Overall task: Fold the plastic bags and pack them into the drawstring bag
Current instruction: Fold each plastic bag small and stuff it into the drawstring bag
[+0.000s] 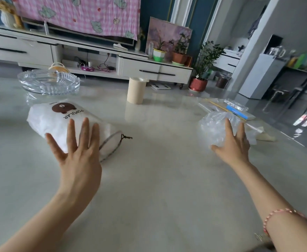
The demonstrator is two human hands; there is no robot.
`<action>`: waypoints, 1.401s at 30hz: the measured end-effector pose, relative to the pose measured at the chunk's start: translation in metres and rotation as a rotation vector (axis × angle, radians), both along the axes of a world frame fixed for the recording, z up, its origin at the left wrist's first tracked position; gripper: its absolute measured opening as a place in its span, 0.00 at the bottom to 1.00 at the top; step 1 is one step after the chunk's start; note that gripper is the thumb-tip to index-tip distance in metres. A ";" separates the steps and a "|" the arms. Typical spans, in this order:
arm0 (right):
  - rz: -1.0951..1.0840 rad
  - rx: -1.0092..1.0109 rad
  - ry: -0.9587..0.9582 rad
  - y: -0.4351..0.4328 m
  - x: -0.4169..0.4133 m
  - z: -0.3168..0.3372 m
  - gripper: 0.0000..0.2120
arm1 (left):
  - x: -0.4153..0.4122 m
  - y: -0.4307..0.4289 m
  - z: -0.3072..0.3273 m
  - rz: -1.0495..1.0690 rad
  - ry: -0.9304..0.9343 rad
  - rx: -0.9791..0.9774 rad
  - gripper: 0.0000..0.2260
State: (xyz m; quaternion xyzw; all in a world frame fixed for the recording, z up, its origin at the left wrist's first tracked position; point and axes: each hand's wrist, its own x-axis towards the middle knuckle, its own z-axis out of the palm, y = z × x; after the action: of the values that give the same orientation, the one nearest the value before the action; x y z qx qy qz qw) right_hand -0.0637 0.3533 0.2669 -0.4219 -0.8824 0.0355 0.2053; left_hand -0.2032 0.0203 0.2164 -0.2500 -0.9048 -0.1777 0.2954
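Fingers of left hand (78, 155) spread on drawstring bag (45, 120); right hand (234, 148) spread, seemingly touching plastic bag (213, 127).

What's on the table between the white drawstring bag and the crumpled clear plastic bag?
Nothing: the head view shows bare tabletop there; the beige roll stands farther back.

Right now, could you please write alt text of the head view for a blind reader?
A person's left hand, fingers spread, lies over a white drawstring bag on a pale table, while the right hand reaches to a crumpled clear plastic bag. A glass dish stands behind.
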 end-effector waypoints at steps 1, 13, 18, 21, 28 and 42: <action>-0.012 -0.051 -0.051 0.011 0.001 0.002 0.45 | -0.004 0.000 0.001 0.015 -0.005 0.007 0.34; 0.195 -0.023 -0.001 -0.036 -0.015 -0.037 0.15 | -0.032 -0.038 0.016 0.060 -0.278 0.321 0.34; 0.564 -0.172 0.130 -0.109 0.004 -0.034 0.16 | -0.019 -0.063 0.026 0.112 -0.282 0.460 0.32; 0.605 -0.135 0.115 -0.133 0.023 -0.027 0.18 | -0.007 -0.094 0.029 0.166 -0.231 0.416 0.29; 0.427 -0.058 0.033 -0.139 0.042 0.012 0.17 | -0.021 -0.202 -0.012 0.245 -0.192 0.249 0.29; 0.529 0.132 -0.119 -0.185 -0.049 0.061 0.10 | 0.090 -0.148 0.047 -0.339 -0.129 0.137 0.21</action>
State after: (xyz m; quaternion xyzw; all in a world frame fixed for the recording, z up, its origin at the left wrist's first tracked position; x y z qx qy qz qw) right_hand -0.1128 0.1682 0.3281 -0.1638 -0.9728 0.0055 0.1640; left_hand -0.1129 -0.1277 0.2635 -0.3662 -0.8526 -0.3015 0.2191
